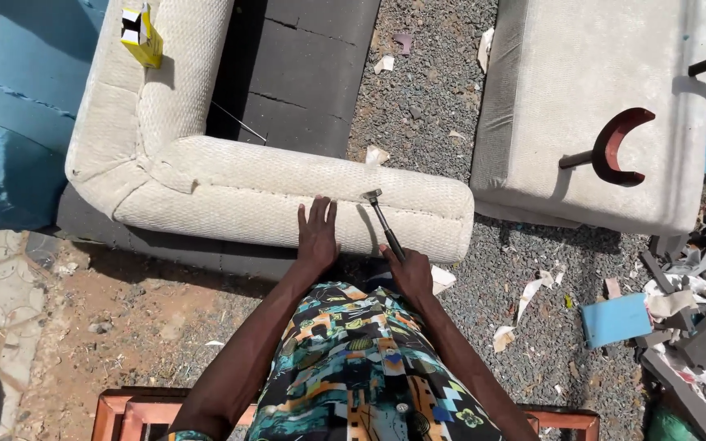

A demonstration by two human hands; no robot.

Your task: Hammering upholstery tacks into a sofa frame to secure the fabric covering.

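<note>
My left hand (317, 235) lies flat with fingers spread on the cream upholstered arm of a sofa frame (230, 184) that rests on the ground. My right hand (409, 269) grips the dark handle of a small hammer (383, 222). The hammer's metal head (372, 195) touches the cream fabric just right of my left hand. A patterned garment covers my body at the bottom of the view.
A second cream cushion block (606, 90) with a red curved bracket (618, 147) lies at the right. A yellow box (142, 34) sits on the sofa's back. Gravel, paper scraps, a blue board (616, 318) and debris lie around. A wooden frame (136, 412) is below me.
</note>
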